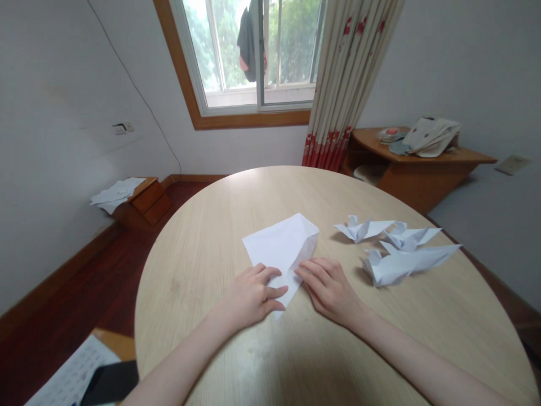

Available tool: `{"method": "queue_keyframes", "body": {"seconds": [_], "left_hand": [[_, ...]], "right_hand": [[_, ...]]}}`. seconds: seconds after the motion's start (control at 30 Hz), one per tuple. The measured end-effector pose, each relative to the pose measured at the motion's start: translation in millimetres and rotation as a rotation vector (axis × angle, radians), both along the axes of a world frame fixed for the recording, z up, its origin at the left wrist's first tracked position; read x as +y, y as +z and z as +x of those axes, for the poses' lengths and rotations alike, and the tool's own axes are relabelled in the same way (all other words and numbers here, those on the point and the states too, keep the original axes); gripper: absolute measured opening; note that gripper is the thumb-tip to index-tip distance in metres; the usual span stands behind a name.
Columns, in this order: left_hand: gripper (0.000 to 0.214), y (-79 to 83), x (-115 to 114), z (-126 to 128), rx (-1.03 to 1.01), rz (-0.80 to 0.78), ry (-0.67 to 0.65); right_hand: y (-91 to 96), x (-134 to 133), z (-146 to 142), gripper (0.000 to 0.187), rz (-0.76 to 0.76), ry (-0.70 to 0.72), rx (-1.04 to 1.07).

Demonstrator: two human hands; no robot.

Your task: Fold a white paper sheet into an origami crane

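A sheet of white paper (274, 242) lies on the round table in front of me, its right side folded inward as a flap that stands slightly raised. My left hand (257, 293) rests on the lower left part of the sheet, fingers apart and pressing it down. At the folded right edge, my right hand (325, 285) has its fingers together on the paper; the thumb is mostly hidden. To the right of my right hand sit three folded white paper birds: one at the back left (359, 230), one behind (408, 235) and a longer one in front (401, 265).
The round wooden table (190, 242) spans the foreground. Beyond it are a window (257, 110), a curtain (350, 67) and a corner desk (422, 169) with a cloth bag (435, 137). A small cabinet (147, 200) stands left; a black flat object (112, 383) lies lower left.
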State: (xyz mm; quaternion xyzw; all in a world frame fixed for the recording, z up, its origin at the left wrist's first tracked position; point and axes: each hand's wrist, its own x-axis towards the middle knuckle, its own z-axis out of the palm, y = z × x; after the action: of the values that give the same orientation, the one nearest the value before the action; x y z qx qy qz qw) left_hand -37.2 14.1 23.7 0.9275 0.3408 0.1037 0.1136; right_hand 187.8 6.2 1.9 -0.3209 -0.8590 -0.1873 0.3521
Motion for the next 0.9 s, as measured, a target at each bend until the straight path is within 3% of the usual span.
{"method": "queue_keyframes", "body": {"seconds": [0.1,0.2,0.57,0.9], "left_hand": [[0.033,-3.0,0,-1,0.000,0.014,0.024],[0.037,-4.2,-1,-1,0.016,-0.012,0.037],[0.057,6.4,-9,8,0.106,0.093,0.053],[0.073,-0.9,-11,12,0.103,0.072,0.079]], "right_hand": [[0.0,1,0,0.019,-0.156,-0.083,-0.030],[-2.5,3,1,0.028,-0.271,-0.171,-0.100],[-7.9,5,4,0.038,-0.259,-0.255,-0.176],[-3.0,8,8,0.035,-0.297,-0.290,-0.197]]}}
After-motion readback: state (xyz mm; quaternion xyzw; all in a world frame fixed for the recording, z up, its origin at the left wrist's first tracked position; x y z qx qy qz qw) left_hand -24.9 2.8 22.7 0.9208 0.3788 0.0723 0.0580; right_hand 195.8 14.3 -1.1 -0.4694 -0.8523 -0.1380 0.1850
